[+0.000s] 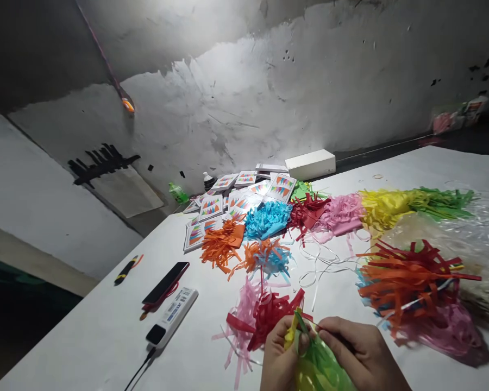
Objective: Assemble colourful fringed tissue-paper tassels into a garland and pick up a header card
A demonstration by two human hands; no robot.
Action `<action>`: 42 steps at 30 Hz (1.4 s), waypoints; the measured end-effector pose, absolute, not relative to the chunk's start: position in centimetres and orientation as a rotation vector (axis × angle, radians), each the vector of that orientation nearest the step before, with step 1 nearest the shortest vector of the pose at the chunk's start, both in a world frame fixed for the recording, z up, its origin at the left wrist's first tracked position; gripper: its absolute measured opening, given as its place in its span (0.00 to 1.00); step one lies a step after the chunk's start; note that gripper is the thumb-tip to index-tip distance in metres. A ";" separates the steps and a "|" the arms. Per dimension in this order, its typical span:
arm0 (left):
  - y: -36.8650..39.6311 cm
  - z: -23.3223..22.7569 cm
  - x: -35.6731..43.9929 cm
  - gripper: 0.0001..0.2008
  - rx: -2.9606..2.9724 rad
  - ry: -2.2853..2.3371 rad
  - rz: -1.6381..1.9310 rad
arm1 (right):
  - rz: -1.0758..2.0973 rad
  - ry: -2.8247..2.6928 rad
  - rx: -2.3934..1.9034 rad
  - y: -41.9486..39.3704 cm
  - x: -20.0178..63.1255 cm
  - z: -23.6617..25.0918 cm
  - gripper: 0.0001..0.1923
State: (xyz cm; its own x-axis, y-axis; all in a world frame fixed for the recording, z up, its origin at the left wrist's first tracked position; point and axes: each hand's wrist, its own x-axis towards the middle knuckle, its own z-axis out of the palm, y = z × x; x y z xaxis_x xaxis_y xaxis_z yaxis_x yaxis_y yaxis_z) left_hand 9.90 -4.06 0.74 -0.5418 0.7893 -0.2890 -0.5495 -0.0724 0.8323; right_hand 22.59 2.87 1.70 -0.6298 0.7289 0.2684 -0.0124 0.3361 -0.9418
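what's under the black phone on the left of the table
A red strip pokes out from under the black phone, at its near end and along its right edge, resting on the white table. How far it runs beneath is hidden by the phone.

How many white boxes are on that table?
1. The white box sits at the table's far edge, behind the printed cards; the paper tassel piles may hide others.

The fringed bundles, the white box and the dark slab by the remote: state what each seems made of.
Fringed bundles: thin matte paper, likely tissue, cut into limp strips that curl and crumple.
White box: probably cardboard, smooth matte faces, crisp edges.
Dark slab: looks like a phone, glossy glass-like face with a reddish rim.
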 end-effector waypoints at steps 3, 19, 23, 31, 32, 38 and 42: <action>-4.3 0.7 10.0 0.17 0.310 1.167 1.775 | 1.226 -2.008 -0.564 2.9 22.9 1.6 0.13; -4.7 0.2 9.9 0.18 0.527 1.372 1.571 | 1.169 -2.203 -0.600 3.7 24.5 1.8 0.12; -4.9 -0.3 9.4 0.18 0.786 1.433 1.471 | 1.677 -2.030 -0.707 4.0 24.3 1.7 0.08; -4.7 -0.2 9.5 0.21 1.056 1.436 1.519 | 1.915 -1.703 -0.706 3.6 23.7 0.0 0.19; -4.7 0.0 9.5 0.21 0.956 1.403 1.552 | 1.893 -1.705 -0.730 3.6 23.8 -0.1 0.20; -4.8 0.7 10.1 0.19 0.392 1.296 1.659 | 1.662 -1.896 -0.775 3.1 24.4 -0.1 0.19; -4.8 0.6 10.6 0.17 0.351 1.249 1.678 | 1.479 -2.014 -0.705 2.8 24.4 0.0 0.16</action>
State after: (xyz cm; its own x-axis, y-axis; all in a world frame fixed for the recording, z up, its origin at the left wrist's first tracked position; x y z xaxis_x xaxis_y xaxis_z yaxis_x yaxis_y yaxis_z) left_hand 10.55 -4.83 0.63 -0.4810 0.8229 -0.3024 -0.5258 0.0052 0.8506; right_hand 24.37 2.81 -0.01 -0.7182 0.6862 0.1155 0.0951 0.2612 -0.9606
